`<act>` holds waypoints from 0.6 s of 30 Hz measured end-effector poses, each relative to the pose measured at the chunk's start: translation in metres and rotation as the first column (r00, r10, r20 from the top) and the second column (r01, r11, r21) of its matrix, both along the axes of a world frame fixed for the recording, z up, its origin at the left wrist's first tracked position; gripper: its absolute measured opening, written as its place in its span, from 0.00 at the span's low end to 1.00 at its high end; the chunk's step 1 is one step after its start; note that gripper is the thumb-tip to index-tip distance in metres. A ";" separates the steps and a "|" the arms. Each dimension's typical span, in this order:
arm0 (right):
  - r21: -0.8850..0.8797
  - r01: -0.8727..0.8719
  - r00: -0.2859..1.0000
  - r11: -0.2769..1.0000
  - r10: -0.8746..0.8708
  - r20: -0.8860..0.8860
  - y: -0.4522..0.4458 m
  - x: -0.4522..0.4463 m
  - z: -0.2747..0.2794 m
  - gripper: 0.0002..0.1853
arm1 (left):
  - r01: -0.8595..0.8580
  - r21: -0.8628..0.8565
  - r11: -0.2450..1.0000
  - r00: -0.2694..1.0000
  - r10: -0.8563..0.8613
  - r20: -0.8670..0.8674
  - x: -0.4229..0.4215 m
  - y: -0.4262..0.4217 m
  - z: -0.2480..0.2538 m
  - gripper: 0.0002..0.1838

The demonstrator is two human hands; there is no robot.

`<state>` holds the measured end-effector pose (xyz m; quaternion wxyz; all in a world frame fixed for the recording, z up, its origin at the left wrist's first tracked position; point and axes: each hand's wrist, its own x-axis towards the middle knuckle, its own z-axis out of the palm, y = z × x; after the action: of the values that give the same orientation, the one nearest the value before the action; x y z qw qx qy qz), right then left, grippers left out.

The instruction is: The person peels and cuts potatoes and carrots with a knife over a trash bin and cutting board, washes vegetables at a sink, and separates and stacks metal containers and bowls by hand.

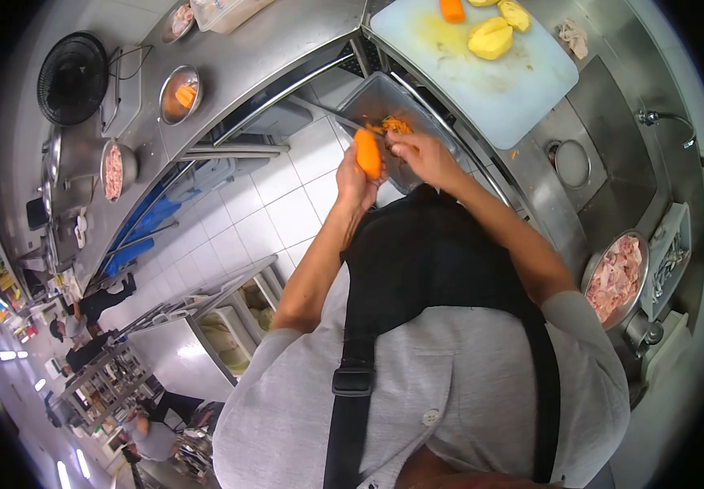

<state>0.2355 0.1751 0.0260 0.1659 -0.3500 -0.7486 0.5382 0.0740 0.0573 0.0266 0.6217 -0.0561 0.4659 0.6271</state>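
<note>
My left hand [355,186] is wrapped round the lower end of a peeled orange carrot [367,155], which points upward. Close beside it, my right hand [425,157] has its fingers closed; what they grip is hidden or too small to make out. Both hands are over a grey bin [358,99], where orange peelings [395,125] lie. Above and to the right, a white cutting board [523,90] carries peeled potatoes [490,38] and an orange carrot piece [452,10] at its far edge.
A steel bowl [168,112] with carrot pieces and a bowl of raw meat [113,171] stand on the left counter. At right are a sink [613,163], a tap [652,117] and a larger bowl of raw meat [615,279]. Several people are in the background, lower left.
</note>
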 end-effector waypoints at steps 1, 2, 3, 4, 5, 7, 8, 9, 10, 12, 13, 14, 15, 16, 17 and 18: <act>-0.116 0.037 0.995 0.993 -0.026 0.091 0.011 -0.002 -0.009 0.19 | 0.044 0.032 0.998 0.999 -0.045 0.020 0.003 0.000 0.010 0.24; -0.075 0.032 0.997 0.997 -0.027 0.077 0.015 -0.002 -0.018 0.20 | 0.083 0.068 0.994 0.995 -0.086 0.042 0.005 0.001 0.015 0.24; -0.069 0.050 0.995 0.996 -0.044 0.087 0.016 0.000 -0.012 0.19 | 0.092 0.070 0.993 0.996 -0.092 -0.009 0.003 0.002 0.014 0.24; -0.063 0.065 0.994 0.996 -0.059 0.096 0.014 0.001 -0.006 0.19 | 0.099 0.071 0.993 0.994 -0.094 -0.060 -0.001 0.002 0.013 0.24; -0.068 0.063 0.994 0.996 -0.056 0.092 0.013 0.002 0.000 0.19 | 0.105 0.072 0.992 0.989 -0.097 -0.109 -0.004 0.003 0.011 0.23; -0.081 0.065 0.994 0.995 -0.057 0.089 0.005 0.006 0.014 0.19 | 0.084 0.016 0.996 0.977 -0.079 -0.198 -0.010 0.004 0.003 0.23; -0.060 0.046 0.998 0.997 -0.043 0.052 0.000 0.009 0.013 0.19 | 0.073 -0.013 0.997 0.968 -0.074 -0.241 -0.012 0.004 -0.001 0.23; -0.039 0.029 0.999 0.999 -0.028 0.015 -0.005 0.011 0.012 0.18 | 0.069 -0.003 0.998 0.957 -0.067 -0.281 -0.014 0.006 -0.004 0.23; -0.015 0.012 1.000 1.000 -0.013 -0.023 -0.009 0.013 0.012 0.18 | 0.062 -0.007 0.998 0.950 -0.061 -0.308 -0.015 0.005 -0.005 0.23; 0.045 0.004 0.999 0.999 -0.002 -0.032 -0.013 0.018 0.016 0.18 | 0.050 -0.010 0.999 0.932 -0.051 -0.359 -0.018 0.006 -0.009 0.24; 0.064 -0.002 1.000 0.998 0.003 -0.028 -0.014 0.021 0.019 0.18 | 0.069 -0.001 0.998 0.917 -0.064 -0.393 -0.020 0.007 -0.011 0.24; 0.083 -0.007 1.000 0.997 0.009 -0.024 -0.015 0.023 0.021 0.18 | 0.088 0.007 0.996 0.901 -0.077 -0.426 -0.022 0.007 -0.014 0.25; 0.082 -0.009 1.000 0.997 0.011 -0.019 -0.016 0.025 0.022 0.18 | 0.108 0.014 0.994 0.884 -0.089 -0.459 -0.023 0.007 -0.016 0.25; 0.081 -0.010 1.000 0.997 0.011 -0.013 -0.017 0.027 0.022 0.18 | 0.102 0.013 0.995 0.877 -0.083 -0.474 -0.022 0.006 -0.018 0.25; 0.079 -0.012 1.000 0.997 0.013 -0.007 -0.017 0.028 0.022 0.18 | 0.095 0.013 0.995 0.868 -0.076 -0.490 -0.021 0.006 -0.020 0.26; 0.089 -0.024 1.000 0.996 0.025 -0.011 -0.017 0.030 0.022 0.18 | 0.087 0.012 0.996 0.859 -0.069 -0.507 -0.021 0.005 -0.022 0.26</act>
<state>0.2654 0.1581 0.0483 0.1794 -0.3298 -0.7749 0.5085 0.0525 0.0628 0.0044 0.5034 0.1398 0.6035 0.6023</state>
